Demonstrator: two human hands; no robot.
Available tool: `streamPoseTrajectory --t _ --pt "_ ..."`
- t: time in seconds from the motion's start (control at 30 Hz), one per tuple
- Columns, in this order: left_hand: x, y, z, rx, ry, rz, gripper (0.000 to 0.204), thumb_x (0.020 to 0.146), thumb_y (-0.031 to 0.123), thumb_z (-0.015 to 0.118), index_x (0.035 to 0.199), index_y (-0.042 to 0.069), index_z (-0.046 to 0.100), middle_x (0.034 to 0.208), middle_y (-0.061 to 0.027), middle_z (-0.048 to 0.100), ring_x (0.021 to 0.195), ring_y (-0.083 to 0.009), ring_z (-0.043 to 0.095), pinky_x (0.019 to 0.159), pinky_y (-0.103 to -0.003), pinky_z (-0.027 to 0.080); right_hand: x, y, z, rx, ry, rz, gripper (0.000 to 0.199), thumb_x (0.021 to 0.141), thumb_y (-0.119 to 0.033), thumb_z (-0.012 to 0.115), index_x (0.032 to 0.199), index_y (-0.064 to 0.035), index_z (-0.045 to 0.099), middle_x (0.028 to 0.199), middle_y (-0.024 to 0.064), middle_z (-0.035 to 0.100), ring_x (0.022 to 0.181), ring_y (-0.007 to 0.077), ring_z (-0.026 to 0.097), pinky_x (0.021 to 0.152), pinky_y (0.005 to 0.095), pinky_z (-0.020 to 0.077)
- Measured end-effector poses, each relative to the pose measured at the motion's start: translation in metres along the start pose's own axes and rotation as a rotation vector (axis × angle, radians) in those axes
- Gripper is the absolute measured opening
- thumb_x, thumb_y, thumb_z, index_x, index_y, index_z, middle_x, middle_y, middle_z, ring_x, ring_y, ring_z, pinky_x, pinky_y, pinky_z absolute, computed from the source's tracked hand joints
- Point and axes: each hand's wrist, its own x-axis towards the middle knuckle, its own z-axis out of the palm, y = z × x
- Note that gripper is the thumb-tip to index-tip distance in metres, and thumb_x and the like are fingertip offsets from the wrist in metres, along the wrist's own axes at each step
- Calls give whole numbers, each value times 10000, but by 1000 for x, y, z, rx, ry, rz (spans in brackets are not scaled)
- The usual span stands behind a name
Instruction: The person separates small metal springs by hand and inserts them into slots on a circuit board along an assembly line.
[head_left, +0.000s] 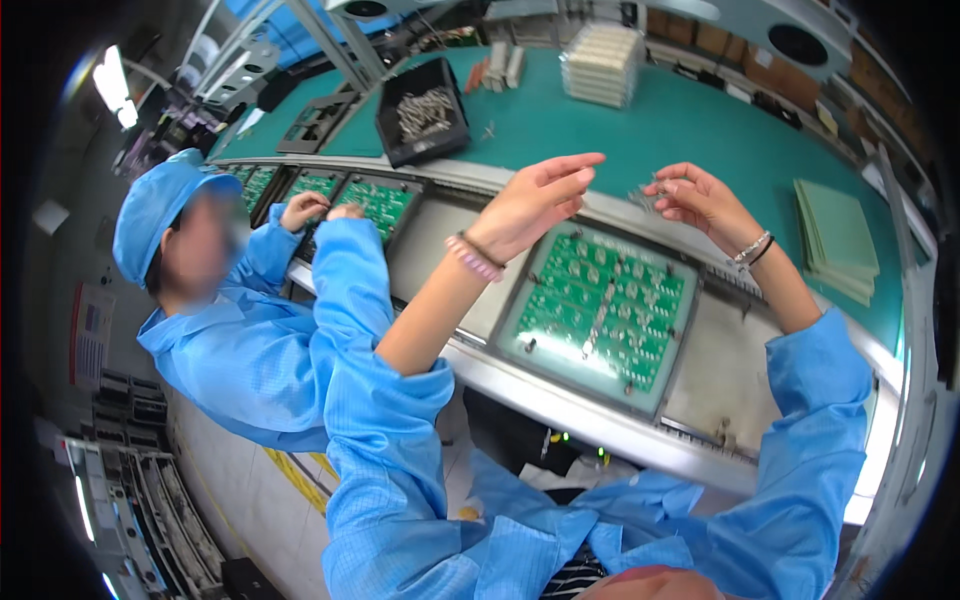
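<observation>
Left hand (530, 205): hovering open, empty, above circuit board (600, 300).
Right hand (695, 195): pinching small metal parts (642, 197).
Board: lying partly filled, sockets waiting.

Small metal parts under right hand (695, 197) too tiny to identify; its grip unclear. Parts in black bin (422, 122) blurred. Co-worker's hands (305, 208) partly hidden by sleeves.

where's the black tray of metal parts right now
In the head view, the black tray sits on the green worktop at upper left of centre, beyond the left hand and left of the stack of clear trays.
</observation>
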Motion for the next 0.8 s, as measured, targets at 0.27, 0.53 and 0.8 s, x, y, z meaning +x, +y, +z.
streamPoseTrajectory --t 0.27,0.53,0.8 --pt "-112 -69 56 92 -5 -49 270 922 16 621 1182 -26 557 1127 -76 610 996 -143 623 876 -271 521 -120 11 53 304 -61 187 287 956 -226 619 1173 -59 534 1103 62 619 909 79 616 834 218 528" --pt "-136 -115 62 284 148 152 272 890 -54 628 1155 -38 573 1133 -96 595 1012 -148 621 909 -276 524 -148 27 74 283 -36 226 276 947 -179 625 1168 -41 534 1114 68 615 914 82 627 857 240 545" --pt "-144 -127 59 188 213 206 245 881 -66 631 1117 -34 578 1141 -110 591 1017 -153 614 895 -272 531 -142 49 77 118 7 145 228 946 -153 620 1129 -47 535 1083 49 598 925 89 623 867 261 549"
